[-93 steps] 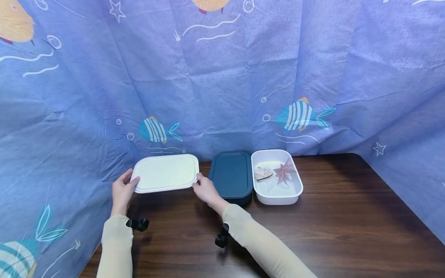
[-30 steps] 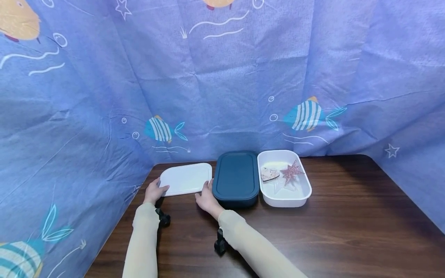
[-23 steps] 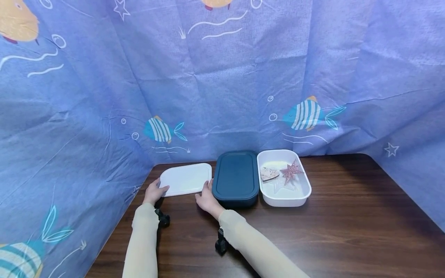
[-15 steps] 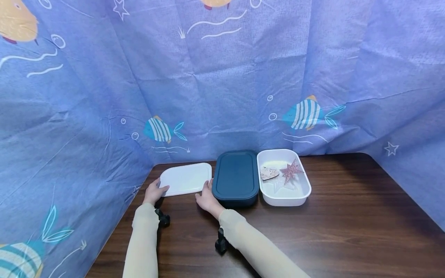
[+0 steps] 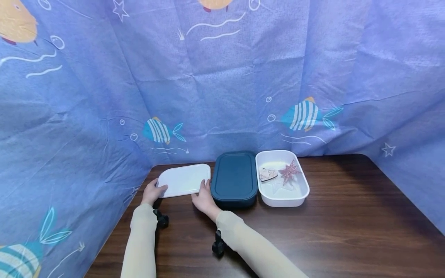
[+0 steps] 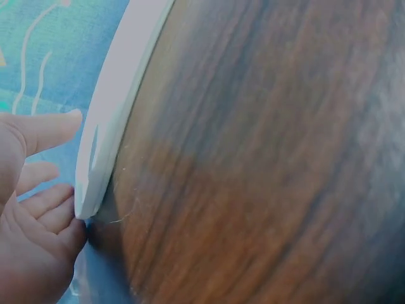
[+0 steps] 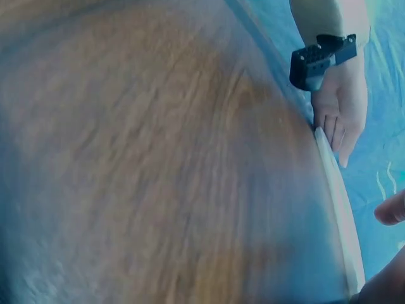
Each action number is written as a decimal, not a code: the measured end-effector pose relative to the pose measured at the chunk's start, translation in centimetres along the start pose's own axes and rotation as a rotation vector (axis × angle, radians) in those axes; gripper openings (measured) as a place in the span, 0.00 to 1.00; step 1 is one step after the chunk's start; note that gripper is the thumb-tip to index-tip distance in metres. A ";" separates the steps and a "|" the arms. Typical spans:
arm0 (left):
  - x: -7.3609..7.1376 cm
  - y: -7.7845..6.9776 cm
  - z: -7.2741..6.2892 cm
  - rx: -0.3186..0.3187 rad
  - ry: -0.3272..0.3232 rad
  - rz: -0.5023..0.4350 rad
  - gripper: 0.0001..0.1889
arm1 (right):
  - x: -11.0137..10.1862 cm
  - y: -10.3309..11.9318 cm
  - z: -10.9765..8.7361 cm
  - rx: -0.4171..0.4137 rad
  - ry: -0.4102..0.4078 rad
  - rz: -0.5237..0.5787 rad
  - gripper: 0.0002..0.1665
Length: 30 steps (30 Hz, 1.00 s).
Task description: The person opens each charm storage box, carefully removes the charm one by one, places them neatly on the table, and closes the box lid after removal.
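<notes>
A white rectangular lid point(image 5: 184, 179) with rounded corners lies on the table, left of a dark blue lidded box point(image 5: 234, 175). The left hand point(image 5: 152, 192) is at the lid's left end, thumb over its corner. In the left wrist view the thumb is straight and the loosely bent fingers point(image 6: 54, 212) touch the lid's edge point(image 6: 104, 145). At the lid's near right corner the right hand point(image 5: 204, 200) rests with fingers reaching up between lid and blue box. The right wrist view shows its thumb point(image 7: 391, 209) apart from the lid; its other fingers are mostly hidden.
Right of the blue box stands an open white box point(image 5: 281, 200) holding a pink glittery star point(image 5: 289, 172), a clear star point(image 5: 278, 186) and a pale patterned piece point(image 5: 267, 175). A blue curtain point(image 5: 222, 85) hangs behind the brown wooden table point(image 5: 340, 216).
About three seconds ago both hands held the white lid raised; it has come down onto the table, further right. During the last second the lid stays put and the right hand shifts slightly.
</notes>
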<state>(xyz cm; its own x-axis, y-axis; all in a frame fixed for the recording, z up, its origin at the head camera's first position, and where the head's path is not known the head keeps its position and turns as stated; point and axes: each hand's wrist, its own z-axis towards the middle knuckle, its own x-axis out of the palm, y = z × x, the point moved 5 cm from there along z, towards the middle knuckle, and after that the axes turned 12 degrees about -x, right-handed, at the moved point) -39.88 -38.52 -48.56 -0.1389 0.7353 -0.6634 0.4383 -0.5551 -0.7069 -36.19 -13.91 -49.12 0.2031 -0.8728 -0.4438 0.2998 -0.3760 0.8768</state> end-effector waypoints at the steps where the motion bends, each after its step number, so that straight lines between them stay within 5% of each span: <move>1: -0.2 0.0 0.0 0.003 -0.010 -0.006 0.41 | 0.0 0.3 -0.1 -0.015 -0.006 -0.001 0.44; 10: -3.1 -1.3 -0.5 0.090 -0.101 0.046 0.37 | -0.8 3.9 -0.2 -0.161 -0.009 -0.021 0.44; 17: -5.4 -3.8 -1.5 0.153 -0.142 0.044 0.37 | -4.1 6.8 -0.3 -0.288 -0.028 -0.036 0.44; 22: -5.0 -5.7 -2.5 0.208 -0.143 0.042 0.37 | -7.4 7.7 -0.7 -0.344 -0.064 -0.087 0.44; 30: -2.4 -8.3 -4.3 0.320 -0.055 0.042 0.38 | -13.6 7.0 -2.3 -0.399 -0.133 -0.135 0.43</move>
<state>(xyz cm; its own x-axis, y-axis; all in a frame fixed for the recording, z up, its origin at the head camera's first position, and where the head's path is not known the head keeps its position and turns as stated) -39.41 -33.98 -40.05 -0.1778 0.6920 -0.6997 0.1441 -0.6850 -0.7141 -34.71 -3.93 -37.35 0.0235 -0.8666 -0.4985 0.6568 -0.3625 0.6612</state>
